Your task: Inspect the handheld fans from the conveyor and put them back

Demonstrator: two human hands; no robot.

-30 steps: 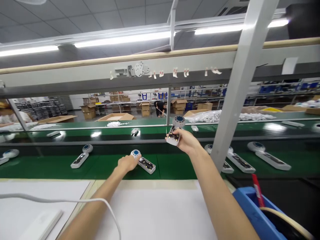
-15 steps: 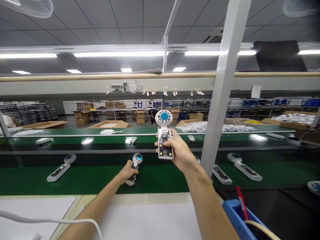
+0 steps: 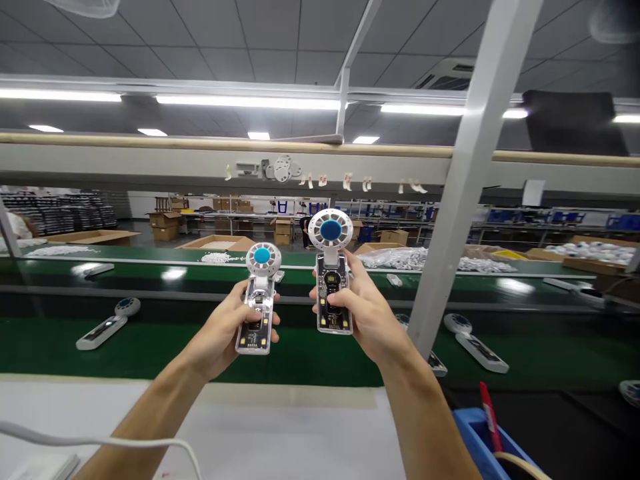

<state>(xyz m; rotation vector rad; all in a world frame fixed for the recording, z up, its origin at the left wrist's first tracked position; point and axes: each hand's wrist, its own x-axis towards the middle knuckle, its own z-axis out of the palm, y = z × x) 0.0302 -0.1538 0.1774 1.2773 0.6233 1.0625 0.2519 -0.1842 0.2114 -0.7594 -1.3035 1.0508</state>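
Note:
My left hand [image 3: 219, 330] grips a handheld fan [image 3: 257, 297] with a clear handle, a visible circuit board and a blue hub. My right hand [image 3: 366, 308] holds a matching fan [image 3: 332, 267], a little higher and just to the right. Both fans stand upright side by side, apart from each other, above the green conveyor belt [image 3: 200, 353]. Similar fans [image 3: 103, 328] lie on the belt to the left. Others [image 3: 480, 351] lie to the right, with one partly hidden behind my right forearm.
A white work surface [image 3: 295, 427] lies in front of me, with a white cable [image 3: 90, 441] across it. A blue bin [image 3: 480, 437] sits at lower right. A metal upright [image 3: 465, 180] rises right of my hands. Beyond a second belt, a person [image 3: 305, 230] stands among cardboard boxes.
My left hand has lifted its fan off the belt and raised it beside the right-hand fan. The right-hand fan has turned slightly, and the view has levelled.

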